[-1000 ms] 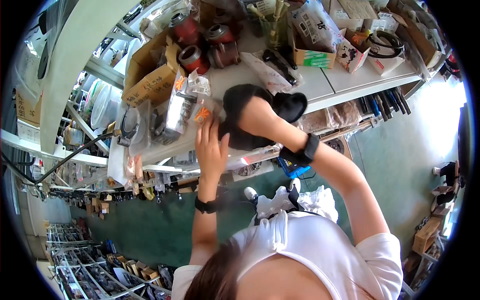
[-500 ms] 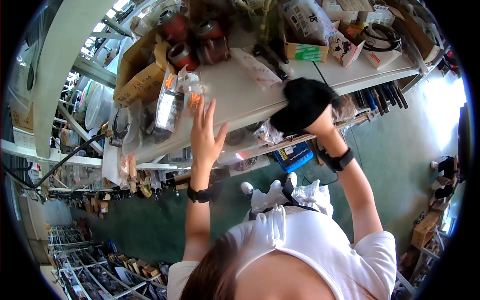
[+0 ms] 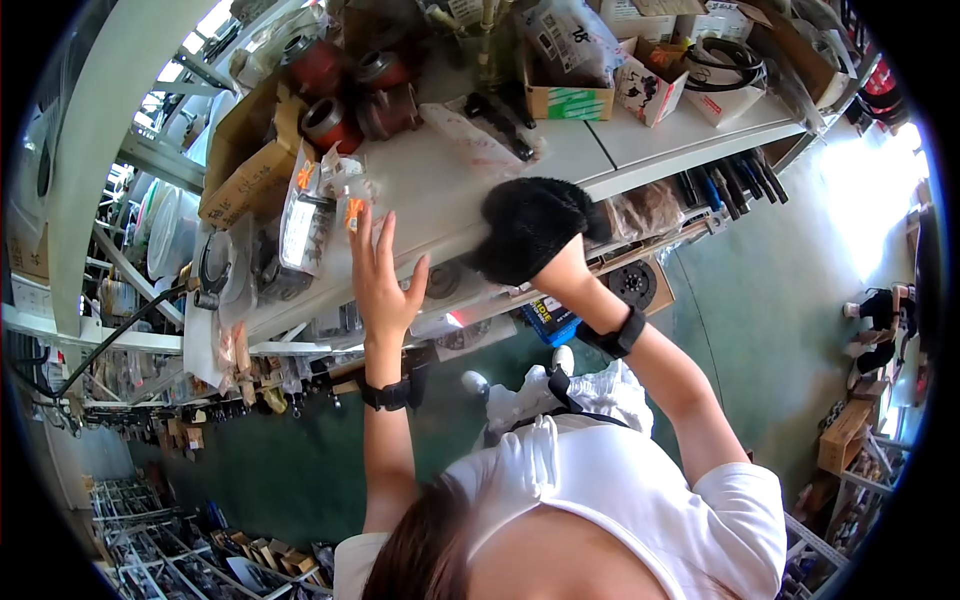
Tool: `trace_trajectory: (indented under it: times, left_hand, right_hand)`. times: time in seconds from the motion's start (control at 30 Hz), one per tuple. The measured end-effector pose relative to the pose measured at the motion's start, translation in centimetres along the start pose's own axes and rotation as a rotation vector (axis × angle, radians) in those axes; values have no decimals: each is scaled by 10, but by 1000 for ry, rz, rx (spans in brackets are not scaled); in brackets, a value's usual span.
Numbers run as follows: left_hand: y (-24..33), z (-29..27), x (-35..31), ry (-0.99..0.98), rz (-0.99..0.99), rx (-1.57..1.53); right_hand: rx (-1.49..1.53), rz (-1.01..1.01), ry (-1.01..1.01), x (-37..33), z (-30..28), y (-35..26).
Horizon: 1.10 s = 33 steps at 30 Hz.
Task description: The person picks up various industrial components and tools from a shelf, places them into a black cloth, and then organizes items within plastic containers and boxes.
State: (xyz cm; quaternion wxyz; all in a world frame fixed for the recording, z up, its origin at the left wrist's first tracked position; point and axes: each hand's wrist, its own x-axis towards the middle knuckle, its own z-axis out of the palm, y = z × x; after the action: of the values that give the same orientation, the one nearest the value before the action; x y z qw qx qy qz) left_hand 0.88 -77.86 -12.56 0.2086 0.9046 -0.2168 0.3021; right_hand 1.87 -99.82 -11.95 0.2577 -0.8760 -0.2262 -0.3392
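My left hand (image 3: 386,290) is empty at the shelf's front edge, fingers spread and stretched forward. Its fingertips are near a small clear bag with an orange piece (image 3: 354,213); I cannot tell whether they touch. A black fuzzy cloth (image 3: 530,228) covers the fingers of my right hand (image 3: 566,268), bunched at the front edge of the white shelf (image 3: 425,185). The hand is holding it, though its grip is hidden. Just beyond the cloth lie a dark elongated part (image 3: 500,125) and a clear plastic wrapper (image 3: 462,135).
Red metal cylinders (image 3: 330,125) and an open cardboard box (image 3: 240,170) stand at the shelf's back left. Small boxes (image 3: 650,85) and a coiled black cable (image 3: 725,62) sit at the right. Lower down are a blue package (image 3: 552,322) and a dark disc (image 3: 634,284).
My right hand has moved left along the shelf edge with the black cloth, closer to my left hand. The left hand keeps its spread pose; the whole view has shifted slightly.
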Motion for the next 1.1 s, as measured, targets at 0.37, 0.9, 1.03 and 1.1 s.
trace_trajectory:
  times: [0.37, 0.9, 1.03, 1.1]
  left_hand:
    - [7, -5, 6, -72, -69, 77]
    - [73, 59, -37, -218, 194, -244]
    - [110, 95, -64, -139, 277, -420]
    - [118, 98, -63, -133, 243, -402]
  right_hand:
    - [-63, -16, 36, -3, -20, 40]
    - [-294, 125, 278, -41, -70, 118]
    - [-153, 52, 183, -31, -47, 77]
    - [-20, 56, 139, -26, -33, 55]
